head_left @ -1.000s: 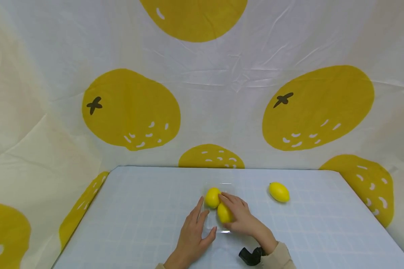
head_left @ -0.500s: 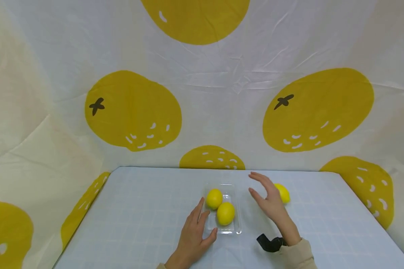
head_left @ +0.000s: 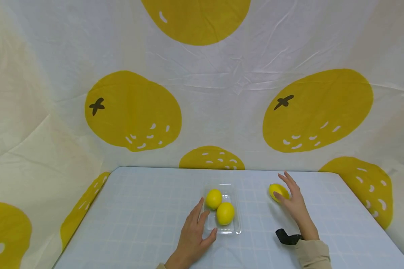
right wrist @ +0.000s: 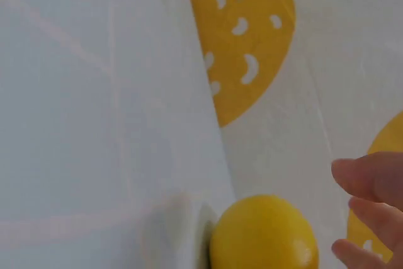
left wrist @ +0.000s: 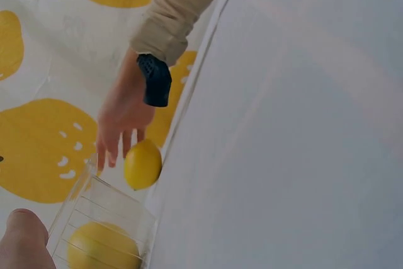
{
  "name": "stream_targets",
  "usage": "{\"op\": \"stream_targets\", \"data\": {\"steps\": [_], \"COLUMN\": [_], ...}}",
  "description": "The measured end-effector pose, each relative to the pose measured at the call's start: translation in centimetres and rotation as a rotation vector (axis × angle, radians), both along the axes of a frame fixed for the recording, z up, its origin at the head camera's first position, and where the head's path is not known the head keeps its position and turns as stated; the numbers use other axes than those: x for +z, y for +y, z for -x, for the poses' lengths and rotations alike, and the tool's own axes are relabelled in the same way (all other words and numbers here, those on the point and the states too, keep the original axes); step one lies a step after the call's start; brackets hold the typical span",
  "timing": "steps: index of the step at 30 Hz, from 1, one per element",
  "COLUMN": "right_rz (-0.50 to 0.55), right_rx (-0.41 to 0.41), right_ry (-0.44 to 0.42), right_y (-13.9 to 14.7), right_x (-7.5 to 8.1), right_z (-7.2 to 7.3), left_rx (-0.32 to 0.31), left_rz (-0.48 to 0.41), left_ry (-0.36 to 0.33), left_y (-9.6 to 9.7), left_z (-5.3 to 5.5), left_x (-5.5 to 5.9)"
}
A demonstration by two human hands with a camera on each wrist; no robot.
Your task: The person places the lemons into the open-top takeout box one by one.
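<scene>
Two yellow lemons, a rear one (head_left: 213, 198) and a front one (head_left: 225, 214), lie in a clear plastic tray (head_left: 237, 227) mid-table. My left hand (head_left: 193, 236) rests along the tray's left side, fingers spread and relaxed; its thumb (left wrist: 25, 240) shows beside the tray wall in the left wrist view. To the right, a third lemon (head_left: 277, 191) lies on the table. My right hand (head_left: 295, 205) reaches around its right side with parted fingers, overlapping it in the head view. In the right wrist view, a gap shows between this lemon (right wrist: 263, 237) and the fingertips (right wrist: 346, 174).
A pale blue checked cloth (head_left: 138, 216) covers the table. Behind it hangs a white curtain (head_left: 222, 112) printed with large yellow fruit. A black device (head_left: 287, 238) is worn on my right wrist, by the beige sleeve.
My right hand has let go of the front lemon in the tray and moved right to the third lemon. The left hand stays at the tray.
</scene>
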State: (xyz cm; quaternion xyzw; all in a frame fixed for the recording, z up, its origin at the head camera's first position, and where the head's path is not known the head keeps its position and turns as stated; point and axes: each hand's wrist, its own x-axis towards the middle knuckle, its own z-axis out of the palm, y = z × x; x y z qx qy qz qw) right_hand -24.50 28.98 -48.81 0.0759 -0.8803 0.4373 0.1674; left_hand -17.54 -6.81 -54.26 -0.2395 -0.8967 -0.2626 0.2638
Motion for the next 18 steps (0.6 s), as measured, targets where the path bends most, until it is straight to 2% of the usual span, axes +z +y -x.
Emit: {"op": "stream_targets", "data": {"steps": [5, 8, 11, 16, 18], "right_rz": [-0.028, -0.038, -0.08, -0.185, -0.213], "right_rx": [0.078, 0.102, 0.108, 0.113, 0.103], "right_ry": [0.016, 0.013, -0.037, -0.179, -0.193], "right_y": [0.3, 0.3, 0.1, -0.2, -0.3], "right_x": [-2.0, -2.5, -2.4, -1.3, -0.8], "right_z": [0.7, 0.8, 0.7, 0.1, -0.3], "left_rx": [0.002, 0.0, 0.0, 0.004, 0.004], "left_rz": [0.004, 0.001, -0.001, 0.0, -0.001], "left_ry": [-0.011, -0.021, -0.029, -0.036, -0.035], "left_y": [0.0, 0.0, 0.0, 0.1, 0.1], "left_z": [-0.1, -0.1, -0.2, -0.2, -0.2], "left_x": [0.0, 0.0, 0.1, 0.2, 0.2]}}
